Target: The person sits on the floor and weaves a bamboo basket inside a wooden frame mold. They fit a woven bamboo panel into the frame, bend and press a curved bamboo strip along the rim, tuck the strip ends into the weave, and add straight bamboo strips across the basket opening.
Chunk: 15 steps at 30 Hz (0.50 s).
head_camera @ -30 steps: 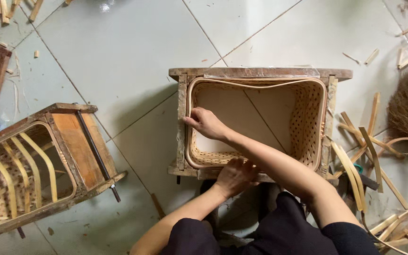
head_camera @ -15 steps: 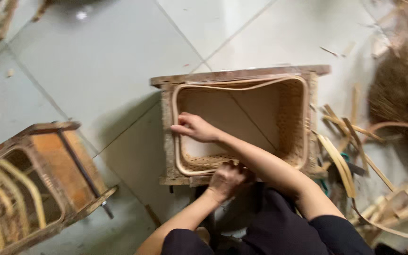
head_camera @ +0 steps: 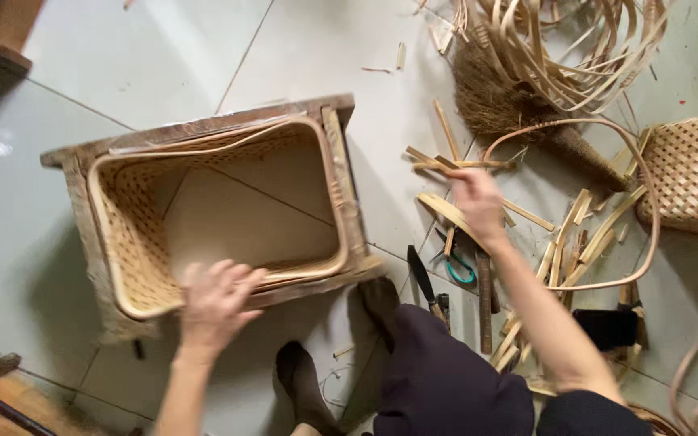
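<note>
Left hand (head_camera: 216, 305) lies flat, fingers spread, on the near rim of the woven basket frame (head_camera: 220, 214), centre-left. Right hand (head_camera: 474, 202) reaches over bamboo strips (head_camera: 446, 211), centre-right; grip blurred, cannot tell. Best keep frame pinned, pick one strip cleanly.

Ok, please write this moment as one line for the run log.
left hand: flat on near rim of woven basket in wooden frame | right hand: over bamboo strips on tiled floor, grip unclear | knife beside
</note>
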Each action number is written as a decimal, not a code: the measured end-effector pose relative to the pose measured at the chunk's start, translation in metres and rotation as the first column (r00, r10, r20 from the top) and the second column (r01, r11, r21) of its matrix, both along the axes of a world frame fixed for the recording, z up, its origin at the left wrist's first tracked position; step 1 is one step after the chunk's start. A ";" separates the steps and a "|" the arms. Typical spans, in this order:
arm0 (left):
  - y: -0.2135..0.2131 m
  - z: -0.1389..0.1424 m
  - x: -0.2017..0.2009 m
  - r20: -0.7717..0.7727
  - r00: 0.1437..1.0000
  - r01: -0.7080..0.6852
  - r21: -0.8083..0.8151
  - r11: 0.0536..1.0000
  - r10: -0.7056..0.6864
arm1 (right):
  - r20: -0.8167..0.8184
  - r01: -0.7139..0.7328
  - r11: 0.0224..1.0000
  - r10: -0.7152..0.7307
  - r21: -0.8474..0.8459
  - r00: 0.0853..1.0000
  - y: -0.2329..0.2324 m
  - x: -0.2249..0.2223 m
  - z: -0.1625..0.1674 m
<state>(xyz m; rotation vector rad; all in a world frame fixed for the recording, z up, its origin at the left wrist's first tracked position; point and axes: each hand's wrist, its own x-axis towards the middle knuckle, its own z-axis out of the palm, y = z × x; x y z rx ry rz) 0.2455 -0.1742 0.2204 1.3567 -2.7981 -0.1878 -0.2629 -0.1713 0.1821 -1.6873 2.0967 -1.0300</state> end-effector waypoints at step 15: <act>-0.014 0.034 -0.093 0.031 0.995 0.085 0.283 0.955 -0.097 | -0.313 -0.631 0.703 0.711 0.328 0.630 0.063 -0.035 -0.077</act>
